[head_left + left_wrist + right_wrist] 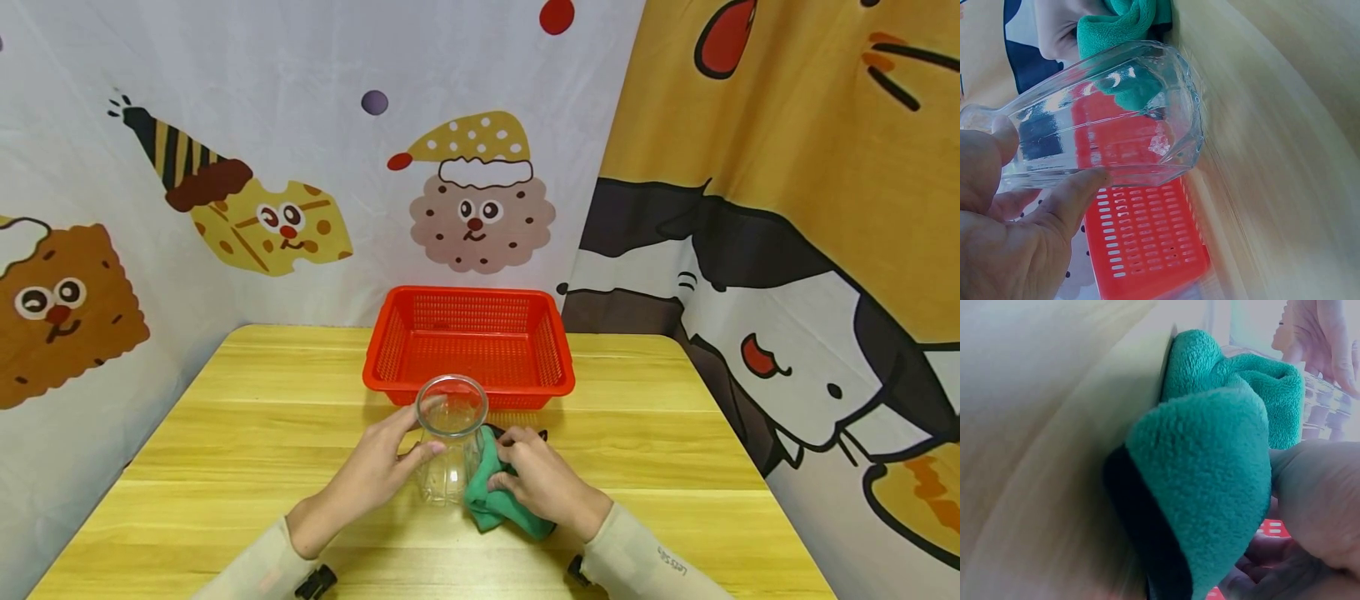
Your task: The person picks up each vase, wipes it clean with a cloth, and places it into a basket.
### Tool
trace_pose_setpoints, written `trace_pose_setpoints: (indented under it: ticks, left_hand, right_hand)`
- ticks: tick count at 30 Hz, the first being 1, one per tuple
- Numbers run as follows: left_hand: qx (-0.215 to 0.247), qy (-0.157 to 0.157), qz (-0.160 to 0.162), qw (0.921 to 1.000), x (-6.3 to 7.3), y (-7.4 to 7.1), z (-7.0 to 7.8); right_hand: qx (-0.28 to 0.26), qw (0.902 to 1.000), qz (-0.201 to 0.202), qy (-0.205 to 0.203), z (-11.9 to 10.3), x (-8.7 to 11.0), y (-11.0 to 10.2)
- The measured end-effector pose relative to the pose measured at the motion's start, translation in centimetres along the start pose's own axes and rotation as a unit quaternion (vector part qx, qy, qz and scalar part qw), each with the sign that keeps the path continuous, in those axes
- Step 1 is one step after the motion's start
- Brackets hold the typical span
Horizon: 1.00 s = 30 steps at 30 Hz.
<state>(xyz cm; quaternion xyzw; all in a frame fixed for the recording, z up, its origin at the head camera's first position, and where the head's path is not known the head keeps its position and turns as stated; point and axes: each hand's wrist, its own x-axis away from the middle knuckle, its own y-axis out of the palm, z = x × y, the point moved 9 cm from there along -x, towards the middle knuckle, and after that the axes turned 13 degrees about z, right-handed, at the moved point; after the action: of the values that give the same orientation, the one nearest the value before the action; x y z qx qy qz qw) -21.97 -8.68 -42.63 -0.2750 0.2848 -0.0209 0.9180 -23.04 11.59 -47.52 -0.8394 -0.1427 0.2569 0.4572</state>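
- Clearly, the glass jar (453, 477) is upright near the middle of the wooden surface (637, 442), mouth up; whether its base touches the wood or hovers just above I cannot tell.
- The left hand (386, 454) is clamped on the jar's upper part, thumb on the near side, fingers round the left and far side, below the rim.
- The right hand (546, 479) pinches a bunched green cloth (482, 500) with dark edging, held at the jar's right wall; part of that edging meets the wood.
- Behind the jar sits a red basket (525, 397), its back rim close to the surface's far edge and the white printed hanging (300, 92).
- Only a narrow strip of room lies between jar and basket; their outlines overlap in the head view.
- Wider stretches of wood run sideways: from the left hand to the left edge, and from the right hand to the right edge, both edges well apart from the hands.
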Motion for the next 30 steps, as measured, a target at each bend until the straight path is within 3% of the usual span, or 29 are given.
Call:
trace_pose_setpoints:
  ticks: [19,30]
  left_hand:
    - [-0.005,0.003,-0.001,1.0,0.1,0.0,0.2]
    - [-0.011,-0.001,-0.001,0.9999,0.0,0.0,0.1]
  right_hand:
    - [-0.081,0.9942,0.036,0.061,1.0,-0.1,0.0]
    - [-0.108,0.989,0.074,0.068,1.3,0.1,-0.3]
